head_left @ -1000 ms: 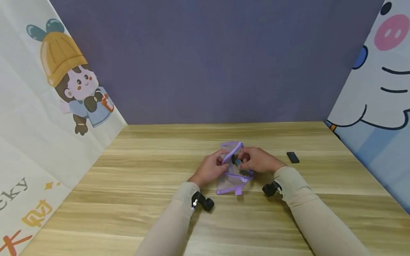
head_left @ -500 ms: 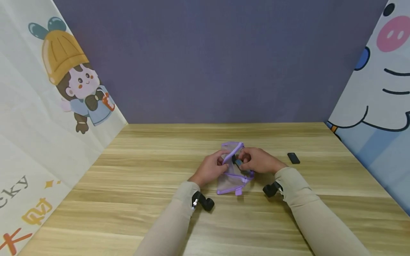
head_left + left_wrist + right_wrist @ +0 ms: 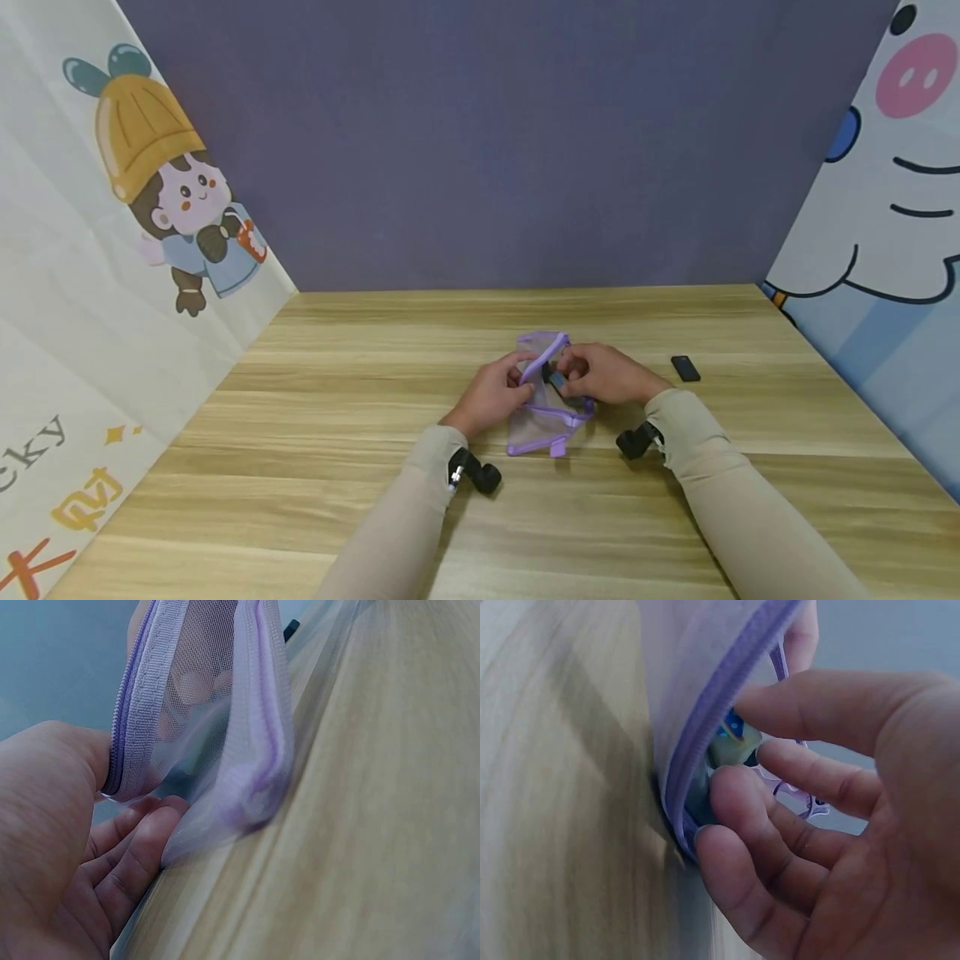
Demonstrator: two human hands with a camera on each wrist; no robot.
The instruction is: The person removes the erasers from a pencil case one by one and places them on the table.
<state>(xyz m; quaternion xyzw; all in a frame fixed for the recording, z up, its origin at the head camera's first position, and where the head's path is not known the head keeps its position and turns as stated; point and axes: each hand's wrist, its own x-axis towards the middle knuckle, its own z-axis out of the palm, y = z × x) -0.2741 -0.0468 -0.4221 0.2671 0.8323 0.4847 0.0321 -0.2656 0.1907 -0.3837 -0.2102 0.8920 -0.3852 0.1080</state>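
Note:
A purple mesh zip pouch (image 3: 534,429) stands on the table with its zipped mouth spread apart. My left hand (image 3: 491,393) grips its left edge, thumb against the zip band (image 3: 146,712) in the left wrist view. My right hand (image 3: 603,375) reaches into the mouth from the right with curled fingers. Between its thumb and fingertips shows a small blue and pale green item (image 3: 735,746) with white dots; its kind is unclear. In the head view a dark thing (image 3: 546,372) lies inside the pouch beside these fingers, partly hidden.
A small flat black rectangular object (image 3: 686,368) lies on the wooden table (image 3: 337,433), right of the right hand. A dark wall panel (image 3: 487,150) rises along the back edge. Printed sheets with cartoons flank both sides.
Both hands and the pouch stay almost in place. The whole head view shifts slightly between frames; the black object does not move on the table.

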